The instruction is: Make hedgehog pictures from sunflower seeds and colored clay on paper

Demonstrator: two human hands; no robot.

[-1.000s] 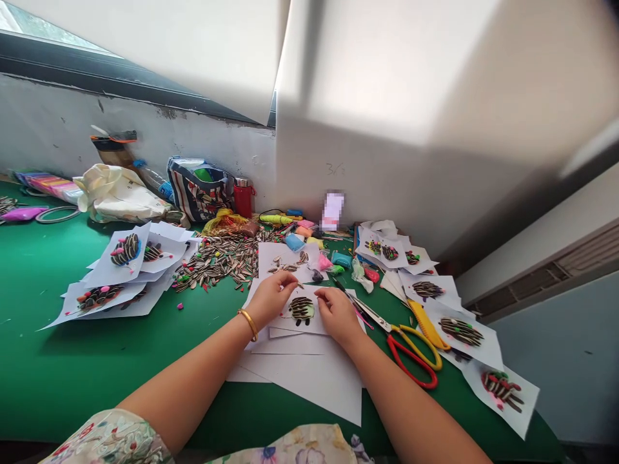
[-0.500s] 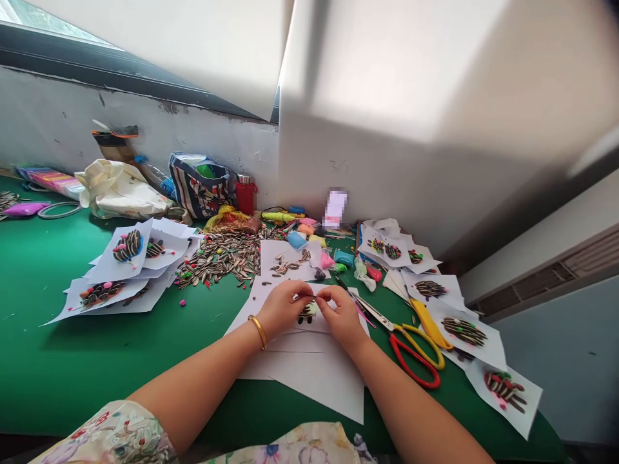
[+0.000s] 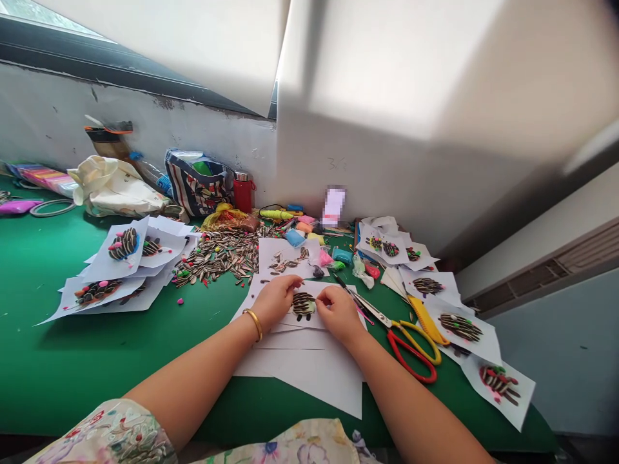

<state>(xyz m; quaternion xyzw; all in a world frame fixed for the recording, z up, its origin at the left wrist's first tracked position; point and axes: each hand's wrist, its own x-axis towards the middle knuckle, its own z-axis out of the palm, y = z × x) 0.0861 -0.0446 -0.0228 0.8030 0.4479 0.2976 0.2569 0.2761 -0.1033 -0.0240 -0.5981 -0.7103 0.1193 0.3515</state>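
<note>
A hedgehog-like figure of striped sunflower seeds lies on a pale base on the white paper in front of me. My left hand, with a gold bangle on the wrist, is closed at the figure's left; its thumb and fingertip pinch above the paper. At the figure's right edge my right hand is closed too, thumb against forefinger. Whatever the fingertips hold is too small to make out. Loose seeds lie on another sheet just beyond.
Red-and-yellow scissors lie right of my right hand, beside a yellow tool. A seed heap spreads at back left. Finished-looking seed pictures lie at left and right. A red bottle stands behind.
My hands have moved apart from above the figure, where their fingertips met. More of the seed figure shows between them now. The view has shifted slightly.
</note>
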